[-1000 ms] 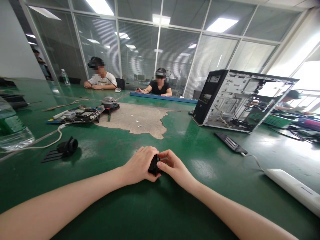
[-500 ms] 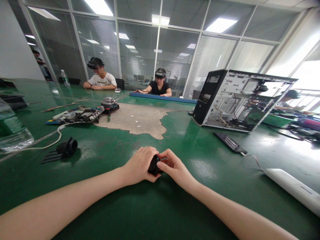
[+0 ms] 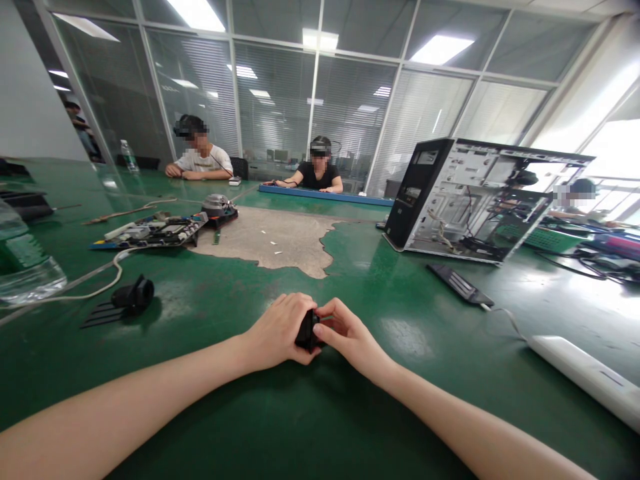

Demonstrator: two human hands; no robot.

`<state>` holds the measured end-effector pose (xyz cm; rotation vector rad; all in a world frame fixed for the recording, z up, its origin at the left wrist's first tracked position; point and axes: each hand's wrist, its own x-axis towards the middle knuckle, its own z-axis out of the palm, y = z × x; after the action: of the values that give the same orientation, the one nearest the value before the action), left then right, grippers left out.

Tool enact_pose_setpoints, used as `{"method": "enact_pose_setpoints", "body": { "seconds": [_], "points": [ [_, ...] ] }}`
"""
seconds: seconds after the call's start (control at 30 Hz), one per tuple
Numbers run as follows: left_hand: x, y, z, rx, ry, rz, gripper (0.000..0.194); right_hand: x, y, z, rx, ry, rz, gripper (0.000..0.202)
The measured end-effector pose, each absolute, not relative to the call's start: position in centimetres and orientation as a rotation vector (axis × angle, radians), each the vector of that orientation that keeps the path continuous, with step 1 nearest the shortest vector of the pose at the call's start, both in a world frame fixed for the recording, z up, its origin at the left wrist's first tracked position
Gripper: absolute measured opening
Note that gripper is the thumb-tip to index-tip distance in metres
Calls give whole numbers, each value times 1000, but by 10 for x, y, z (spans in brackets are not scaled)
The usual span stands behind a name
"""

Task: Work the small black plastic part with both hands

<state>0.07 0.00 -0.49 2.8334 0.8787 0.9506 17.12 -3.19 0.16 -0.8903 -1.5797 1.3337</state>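
Note:
A small black object [image 3: 307,331] is held just above the green tabletop [image 3: 300,413], near the middle of the head view. My left hand [image 3: 283,330] wraps round it from the left, thumb below and fingers over the top. From the right, the thumb and fingers of my right hand [image 3: 347,333] pinch its right side. Part of the object is hidden by the fingers, and its exact kind cannot be made out.
An open computer case [image 3: 465,200] stands back right. Circuit boards [image 3: 160,230], a black part with slats [image 3: 133,297] and a plastic bottle [image 3: 25,260] are left. A black slotted piece [image 3: 460,283] and white power strip [image 3: 585,377] lie right. Two people sit across.

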Motion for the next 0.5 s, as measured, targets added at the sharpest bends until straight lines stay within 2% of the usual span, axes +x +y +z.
{"method": "enact_pose_setpoints", "body": {
  "seconds": [0.23,0.5],
  "points": [
    [1,1,-5,2845,894,927,51,171,-29,3,-1007,-1599,1302,28],
    [1,1,-6,2852,879,927,52,174,-33,4,-868,-1615,1357,29]
  ]
}}
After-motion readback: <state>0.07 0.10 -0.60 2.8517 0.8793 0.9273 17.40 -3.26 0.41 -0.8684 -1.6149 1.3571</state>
